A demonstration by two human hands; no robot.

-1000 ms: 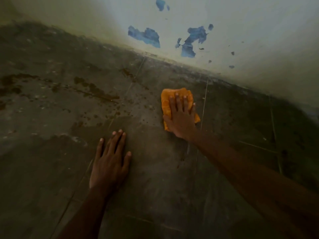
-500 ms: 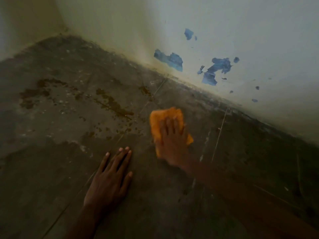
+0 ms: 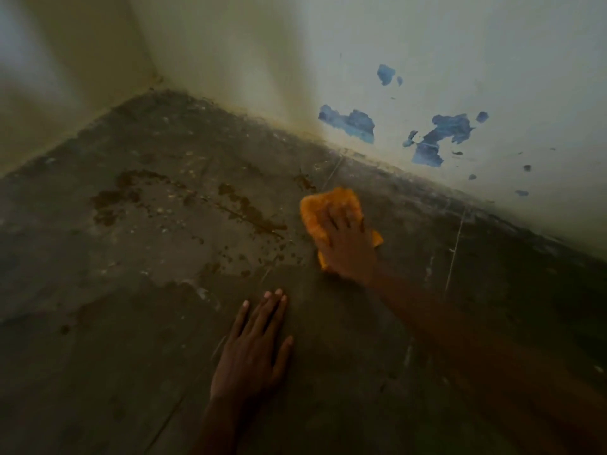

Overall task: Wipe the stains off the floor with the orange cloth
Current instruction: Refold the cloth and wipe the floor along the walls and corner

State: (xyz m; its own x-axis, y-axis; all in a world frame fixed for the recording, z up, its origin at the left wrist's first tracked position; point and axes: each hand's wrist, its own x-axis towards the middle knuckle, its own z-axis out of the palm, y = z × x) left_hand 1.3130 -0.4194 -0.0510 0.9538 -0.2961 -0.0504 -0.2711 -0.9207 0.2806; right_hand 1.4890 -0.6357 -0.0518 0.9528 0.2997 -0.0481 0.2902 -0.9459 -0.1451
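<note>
while the left hand [image 3: 251,353] lies flat, the right hand [image 3: 346,244] presses flat on the orange cloth [image 3: 323,208].

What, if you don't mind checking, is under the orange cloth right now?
The orange cloth lies flat on the floor, pressed by the right hand. Any stains beneath it are covered.

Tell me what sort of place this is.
Likely the corner of a bare, worn room indoors. A stained, dark floor meets two pale walls, and the right one has peeling paint exposing blue patches. The right hand presses an orange cloth down.
</note>
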